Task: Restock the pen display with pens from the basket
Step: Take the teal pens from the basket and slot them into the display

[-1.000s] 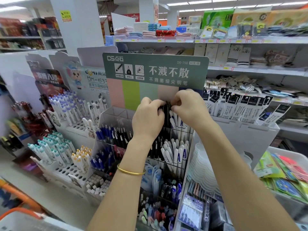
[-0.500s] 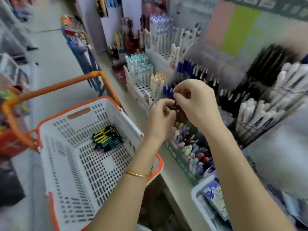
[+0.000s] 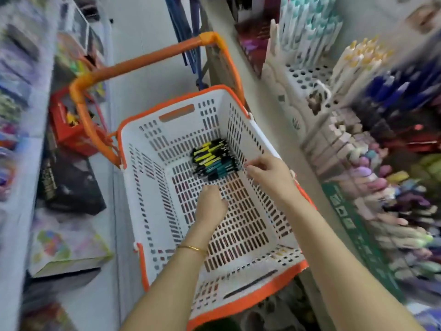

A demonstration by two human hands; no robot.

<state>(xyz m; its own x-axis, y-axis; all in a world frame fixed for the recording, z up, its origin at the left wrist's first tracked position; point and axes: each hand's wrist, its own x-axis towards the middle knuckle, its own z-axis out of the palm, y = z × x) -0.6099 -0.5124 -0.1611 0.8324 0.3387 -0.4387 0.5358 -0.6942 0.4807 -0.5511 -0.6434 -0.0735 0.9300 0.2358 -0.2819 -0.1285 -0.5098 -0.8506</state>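
The fingers of the right hand are stretching out, slightly apart and gripping nothing, with their tips just beside the bundle of black pens with yellow and teal grips but not yet touching it. The fingers of the left hand are curling under the palm, and since only the back of the hand is showing, I cannot tell whether they are holding anything. A thin gold bangle is sitting on that wrist.

Both hands are reaching down inside the white slotted plastic basket with an orange rim. The pens are lying flat on its floor in the far right corner, close against the side wall. The rest of the basket floor is showing only bare slots.

To the right, the white holed pen display is standing on the shelf, blurred, with many white pens upright in it and some holes open.

Judging from this, the restocking is well under way but not finished. One bundle is waiting to be picked up and carried across to the display.
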